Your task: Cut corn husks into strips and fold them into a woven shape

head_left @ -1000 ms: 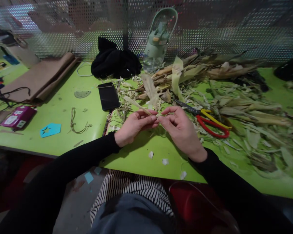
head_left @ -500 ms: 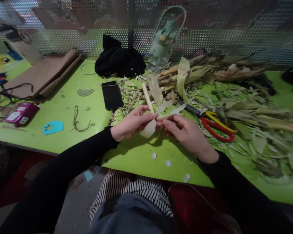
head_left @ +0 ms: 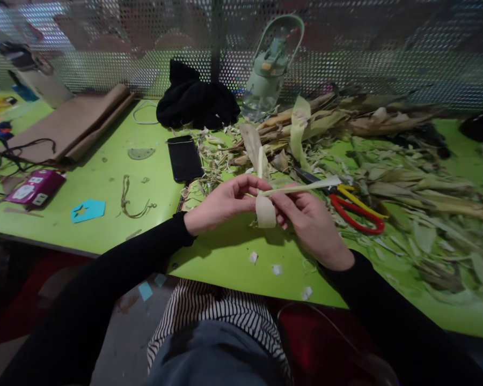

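Pale strips of corn husk [head_left: 266,212] meet between my two hands above the table's front part. My left hand [head_left: 229,201] is closed on them, thumb and fingers pinching where the strips cross. One strip sticks up and a broad one curls down in a loop. My right hand [head_left: 306,214] also pinches the husk, with a long strip passing over its fingers to the right. Scissors [head_left: 356,210] with red and yellow handles lie just beyond my right hand. Part of the husk is hidden behind my fingers.
Dried corn husks [head_left: 338,115] and shreds cover the table's right side. A phone [head_left: 185,158], black cloth [head_left: 197,99] and green bottle [head_left: 268,75] lie beyond my hands. On the left are a blue tag [head_left: 87,210], purple box [head_left: 36,187] and brown folded sheet [head_left: 72,120].
The husk piece has been turned between my hands. Its upright strip now stands straighter, the lower flap curls in a loop, and the long strip reaches farther right.
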`<state>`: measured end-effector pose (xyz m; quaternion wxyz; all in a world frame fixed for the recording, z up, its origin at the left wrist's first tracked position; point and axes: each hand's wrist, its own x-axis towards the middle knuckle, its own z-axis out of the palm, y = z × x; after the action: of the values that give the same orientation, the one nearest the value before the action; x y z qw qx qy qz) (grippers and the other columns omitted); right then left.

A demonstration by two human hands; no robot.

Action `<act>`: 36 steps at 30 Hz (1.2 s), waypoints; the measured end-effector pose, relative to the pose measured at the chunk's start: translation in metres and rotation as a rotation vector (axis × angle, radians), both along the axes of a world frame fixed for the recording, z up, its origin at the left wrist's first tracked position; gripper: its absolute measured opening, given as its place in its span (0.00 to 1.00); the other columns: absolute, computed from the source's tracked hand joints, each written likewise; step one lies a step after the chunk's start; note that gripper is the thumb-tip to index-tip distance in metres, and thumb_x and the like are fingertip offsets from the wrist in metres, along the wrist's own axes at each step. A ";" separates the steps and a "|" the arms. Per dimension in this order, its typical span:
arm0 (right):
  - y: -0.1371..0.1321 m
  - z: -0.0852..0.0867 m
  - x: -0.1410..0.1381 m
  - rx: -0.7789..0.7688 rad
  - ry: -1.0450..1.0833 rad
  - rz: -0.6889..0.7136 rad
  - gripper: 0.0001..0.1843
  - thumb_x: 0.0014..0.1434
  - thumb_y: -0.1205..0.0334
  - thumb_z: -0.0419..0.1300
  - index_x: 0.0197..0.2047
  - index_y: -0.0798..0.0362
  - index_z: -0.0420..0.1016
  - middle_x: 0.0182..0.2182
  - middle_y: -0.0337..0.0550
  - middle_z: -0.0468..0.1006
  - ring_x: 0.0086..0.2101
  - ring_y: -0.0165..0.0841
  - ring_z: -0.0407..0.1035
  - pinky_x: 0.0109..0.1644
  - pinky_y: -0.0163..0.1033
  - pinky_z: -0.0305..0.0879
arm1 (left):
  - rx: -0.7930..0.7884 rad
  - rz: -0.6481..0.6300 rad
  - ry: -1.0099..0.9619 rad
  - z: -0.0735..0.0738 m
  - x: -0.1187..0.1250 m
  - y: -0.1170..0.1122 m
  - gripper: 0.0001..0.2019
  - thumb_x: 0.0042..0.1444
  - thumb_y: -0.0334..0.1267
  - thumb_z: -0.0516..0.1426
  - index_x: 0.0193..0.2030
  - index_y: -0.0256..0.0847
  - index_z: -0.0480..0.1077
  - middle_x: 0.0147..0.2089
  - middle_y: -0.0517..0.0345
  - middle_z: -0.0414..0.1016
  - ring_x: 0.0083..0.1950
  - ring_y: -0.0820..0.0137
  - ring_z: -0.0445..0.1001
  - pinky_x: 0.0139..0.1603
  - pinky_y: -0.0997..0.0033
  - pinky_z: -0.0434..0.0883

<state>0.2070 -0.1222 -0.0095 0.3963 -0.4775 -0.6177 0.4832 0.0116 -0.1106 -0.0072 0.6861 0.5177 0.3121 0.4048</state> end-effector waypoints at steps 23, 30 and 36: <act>-0.022 0.006 -0.007 0.337 -0.437 0.039 0.16 0.67 0.47 0.57 0.36 0.49 0.75 0.24 0.39 0.74 0.22 0.31 0.63 0.27 0.39 0.59 | 0.794 0.238 0.933 -0.011 0.002 -0.005 0.10 0.64 0.30 0.52 0.40 0.37 0.76 0.39 0.48 0.79 0.36 0.68 0.71 0.43 0.68 0.67; 0.001 0.015 0.019 0.522 -0.506 0.120 0.14 0.68 0.50 0.57 0.51 0.43 0.79 0.38 0.41 0.85 0.31 0.36 0.76 0.35 0.41 0.70 | 0.128 -0.078 0.167 -0.002 -0.003 0.003 0.10 0.65 0.41 0.57 0.42 0.35 0.74 0.42 0.52 0.81 0.43 0.72 0.78 0.51 0.69 0.73; -0.001 0.013 0.019 0.649 -0.436 0.164 0.12 0.66 0.56 0.59 0.48 0.44 0.82 0.44 0.44 0.86 0.41 0.42 0.81 0.47 0.49 0.76 | -0.164 -0.079 -0.066 -0.004 -0.001 0.000 0.05 0.64 0.36 0.59 0.42 0.36 0.71 0.38 0.55 0.80 0.38 0.75 0.79 0.51 0.68 0.74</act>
<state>0.2259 -0.1232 0.0037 0.3463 -0.3678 -0.8440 0.1805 0.0107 -0.1104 -0.0109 0.7515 0.4582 0.3005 0.3674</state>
